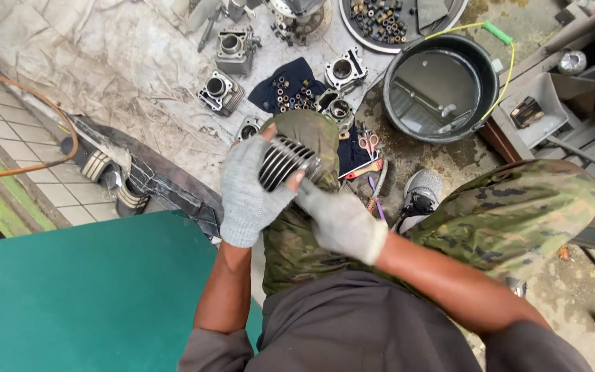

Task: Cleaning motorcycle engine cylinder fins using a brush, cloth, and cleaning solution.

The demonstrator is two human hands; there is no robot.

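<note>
Stained concrete and a grimy drop cloth [105, 62] make up the floor of this workshop corner, where several finned engine cylinders [223, 91] lie spread out within reach, some beside a dark blue rag [290, 86] scattered with small bushings. A black basin [442, 86] of dark liquid stands just to the right of them, and a round tray of small parts [380, 21] sits above it near the top edge. Scissors [368, 143] and a small brush [378, 189] lie on the ground near a grey shoe [421, 193]. The person sits low, knees in camouflage trousers [511, 213], and holds one finned cylinder [287, 160] up over the left knee, probably so that it is steady and close to the eyes. The left hand [248, 193], in a grey knit glove, wraps around the cylinder's left side, fingers curled closed over the fins and thumb on top. The right hand [339, 217], also gloved, presses against the cylinder's lower right edge; its fingers look narrowly bent, but whether they pinch anything I cannot tell.
</note>
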